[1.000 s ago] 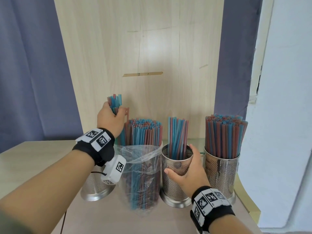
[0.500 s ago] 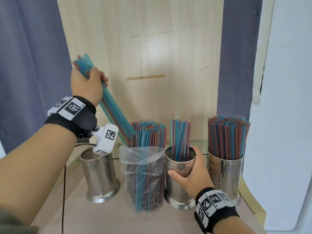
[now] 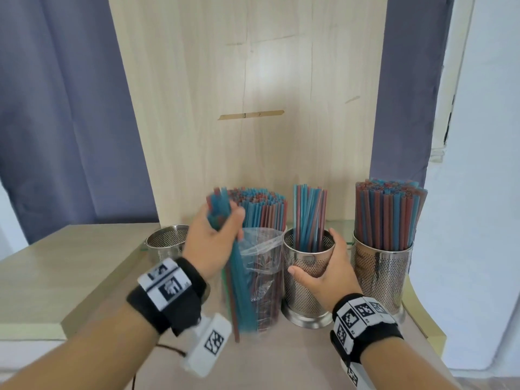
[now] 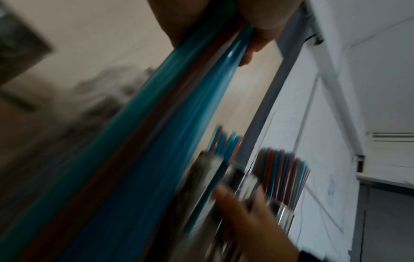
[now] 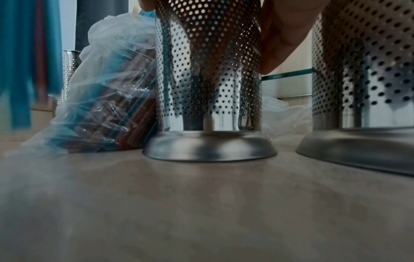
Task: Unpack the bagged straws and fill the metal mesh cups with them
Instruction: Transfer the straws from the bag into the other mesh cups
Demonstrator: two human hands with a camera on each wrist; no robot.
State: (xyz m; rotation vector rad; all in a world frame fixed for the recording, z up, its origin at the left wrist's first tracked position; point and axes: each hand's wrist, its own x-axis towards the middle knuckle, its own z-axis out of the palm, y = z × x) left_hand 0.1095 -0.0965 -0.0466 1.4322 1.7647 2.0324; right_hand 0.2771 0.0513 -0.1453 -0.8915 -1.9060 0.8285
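Observation:
My left hand (image 3: 216, 240) grips a bundle of blue and red straws (image 3: 239, 288) near its top, upright in front of the clear plastic bag (image 3: 264, 266), which stands packed with more straws. The bundle (image 4: 143, 141) shows blurred in the left wrist view. My right hand (image 3: 323, 274) curls round the middle mesh cup (image 3: 305, 288), partly filled with straws (image 3: 309, 218). Its perforated wall (image 5: 208, 67) fills the right wrist view, the bag (image 5: 107, 99) beside it. The right mesh cup (image 3: 382, 274) is packed full. A mesh cup with no straws showing (image 3: 167, 239) stands behind my left hand.
A light wooden panel (image 3: 253, 94) rises behind the cups, with blue-grey curtains (image 3: 64, 108) on both sides. The beige table (image 3: 56, 277) runs out to the left. A white wall (image 3: 478, 192) is close on the right, past the table's yellow edge (image 3: 422, 313).
My left hand has lifted the bundle out of the bag, swung it up and left, then brought it down in front of the bag. The right hand stays on the middle cup.

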